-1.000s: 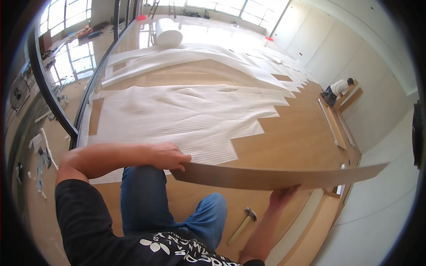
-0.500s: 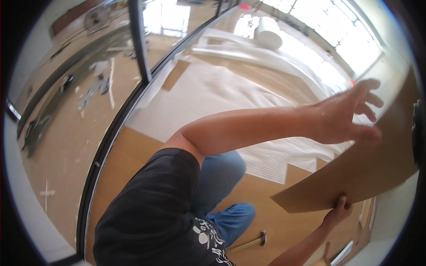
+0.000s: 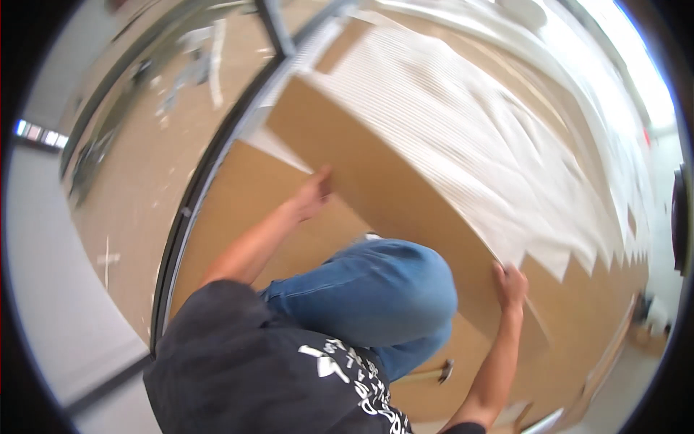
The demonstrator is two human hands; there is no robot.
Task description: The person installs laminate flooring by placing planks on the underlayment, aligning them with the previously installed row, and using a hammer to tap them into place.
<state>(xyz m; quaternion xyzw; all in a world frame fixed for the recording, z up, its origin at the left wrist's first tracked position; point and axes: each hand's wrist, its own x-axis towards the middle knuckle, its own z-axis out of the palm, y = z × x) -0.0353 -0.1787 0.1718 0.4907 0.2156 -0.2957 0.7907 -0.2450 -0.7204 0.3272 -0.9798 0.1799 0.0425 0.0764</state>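
A long tan floor plank (image 3: 394,184) is held between my two hands, slanting from the upper left to the lower right. My left hand (image 3: 314,194) grips its near edge toward the far-left end, with some fingers hidden beneath it. Closer to the other end, my right hand (image 3: 511,284) has its fingers wrapped on the long edge. The plank hangs over the border where laid tan flooring (image 3: 231,192) meets white ribbed underlay (image 3: 448,123). Whether it touches the floor, I cannot tell.
A hammer (image 3: 442,373) lies on the flooring beside my bent knee. The dark door frame (image 3: 189,195) runs along the left, with scraps (image 3: 191,61) on the floor beyond. Stepped plank ends (image 3: 557,282) border the underlay at right. A white wall (image 3: 669,155) stands there.
The plank has swung from the right side to in front of me and lowered. My left hand, free and spread before, now grips it. My right hand has kept hold.
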